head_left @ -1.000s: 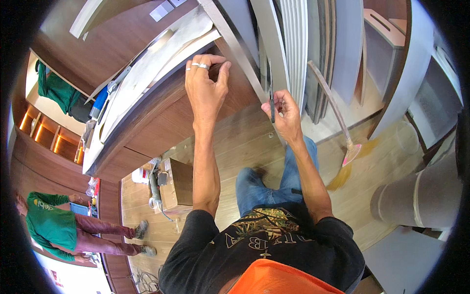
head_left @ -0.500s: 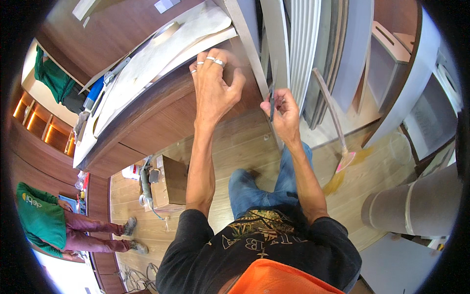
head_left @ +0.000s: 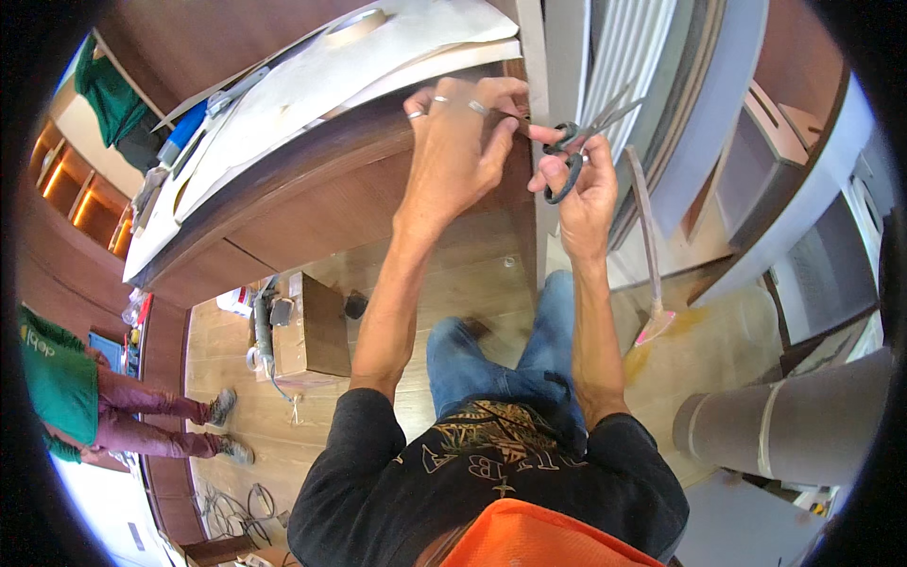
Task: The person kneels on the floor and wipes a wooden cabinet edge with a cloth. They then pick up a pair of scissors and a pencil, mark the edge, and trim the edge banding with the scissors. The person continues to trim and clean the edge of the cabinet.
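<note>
My left hand [head_left: 453, 151] is raised at the dark front edge of the curved wooden counter [head_left: 283, 215], slightly blurred, fingers bent and thumb drawn in toward them; what it pinches, if anything, is hard to make out. My right hand [head_left: 590, 198] holds black-handled scissors [head_left: 564, 177] just right of it, index finger and thumb at the loops, the blades angled up and right with their tips apart. Pale sheets [head_left: 312, 94] and a roll of tape [head_left: 354, 26] lie on the counter top, with a blue-handled tool [head_left: 184, 132] at its left part.
Upright panels [head_left: 652, 123] and a broom [head_left: 642, 227] stand at right, near a large grey-brown roll [head_left: 784, 425]. A cardboard box [head_left: 312, 331] with a power tool [head_left: 265, 331] is on the floor [head_left: 491, 274]. A co-worker in green [head_left: 57, 378] stands at left, near coiled cables [head_left: 236, 510].
My left hand has shifted right along the counter edge. My right hand has risen toward it and turned, so the scissors' blades now show spread, angled rightward. The view has shifted slightly.
</note>
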Demonstrator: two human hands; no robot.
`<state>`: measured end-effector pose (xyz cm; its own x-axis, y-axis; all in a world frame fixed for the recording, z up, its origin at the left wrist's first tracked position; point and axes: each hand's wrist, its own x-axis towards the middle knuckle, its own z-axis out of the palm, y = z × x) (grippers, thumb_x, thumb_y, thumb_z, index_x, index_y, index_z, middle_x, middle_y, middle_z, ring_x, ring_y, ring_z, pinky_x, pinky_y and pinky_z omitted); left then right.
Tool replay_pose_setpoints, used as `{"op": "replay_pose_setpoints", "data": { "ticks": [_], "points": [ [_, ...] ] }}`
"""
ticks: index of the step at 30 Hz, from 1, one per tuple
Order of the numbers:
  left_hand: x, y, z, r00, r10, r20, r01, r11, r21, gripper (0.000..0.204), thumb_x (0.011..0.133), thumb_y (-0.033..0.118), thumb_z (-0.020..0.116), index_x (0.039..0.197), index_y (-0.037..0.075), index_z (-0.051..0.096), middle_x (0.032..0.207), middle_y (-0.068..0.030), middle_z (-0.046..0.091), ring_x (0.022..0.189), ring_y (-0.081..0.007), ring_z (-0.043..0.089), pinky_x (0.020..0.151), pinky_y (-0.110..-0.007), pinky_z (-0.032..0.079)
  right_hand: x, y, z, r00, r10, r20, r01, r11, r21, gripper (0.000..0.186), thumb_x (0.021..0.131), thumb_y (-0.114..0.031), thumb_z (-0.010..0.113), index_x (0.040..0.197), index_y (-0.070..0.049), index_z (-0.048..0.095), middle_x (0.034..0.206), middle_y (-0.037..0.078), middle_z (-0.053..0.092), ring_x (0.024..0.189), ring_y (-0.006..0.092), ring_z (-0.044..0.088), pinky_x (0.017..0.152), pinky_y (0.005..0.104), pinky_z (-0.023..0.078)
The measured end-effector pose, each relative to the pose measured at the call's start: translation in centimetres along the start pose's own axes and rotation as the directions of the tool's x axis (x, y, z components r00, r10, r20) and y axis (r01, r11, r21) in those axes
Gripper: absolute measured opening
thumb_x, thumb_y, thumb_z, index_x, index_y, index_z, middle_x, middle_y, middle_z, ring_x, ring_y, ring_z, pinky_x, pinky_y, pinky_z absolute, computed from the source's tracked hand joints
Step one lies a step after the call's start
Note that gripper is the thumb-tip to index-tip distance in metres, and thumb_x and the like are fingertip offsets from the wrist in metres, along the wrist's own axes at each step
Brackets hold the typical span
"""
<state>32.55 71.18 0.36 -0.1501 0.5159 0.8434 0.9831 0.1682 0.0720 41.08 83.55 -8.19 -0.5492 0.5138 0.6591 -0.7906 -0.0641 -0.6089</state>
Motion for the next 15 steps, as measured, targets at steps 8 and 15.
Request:
{"op": "replay_pose_setpoints", "data": {
  "ticks": [8,15],
  "points": [
    [0.2,-0.1,-0.1,0.993,-0.104,0.05,0.106,0.994,-0.033,0.019,0.091,0.015,0.068,0.109,0.016,0.068,0.092,0.0056,0.072,0.096,-0.014,0.055,0.096,-0.038,0.027,-0.9,-0.5,-1.4,0.997,-0.028,-0.069,0.015,0.983,-0.185,0.025,0.095,-0.021,0.068,0.107,-0.004,0.055,0.112,0.018,0.07,0.069,0.0106,0.063,0.068,0.0279,0.052],
    [0.4,0.2,0.2,0.985,-0.168,0.04,0.168,0.986,0.003,0.014,0.088,0.014,0.069,0.101,0.014,0.065,0.089,0.0043,0.072,0.095,-0.0168,0.056,0.094,-0.039,0.028,-4.2,2.7,-3.0,0.981,0.178,-0.074,-0.19,0.834,-0.519,0.03,0.082,-0.018,0.083,0.098,-0.003,0.062,0.079,0.002,0.069,0.071,0.0085,0.061,0.065,0.0285,0.051]
  ]
}}
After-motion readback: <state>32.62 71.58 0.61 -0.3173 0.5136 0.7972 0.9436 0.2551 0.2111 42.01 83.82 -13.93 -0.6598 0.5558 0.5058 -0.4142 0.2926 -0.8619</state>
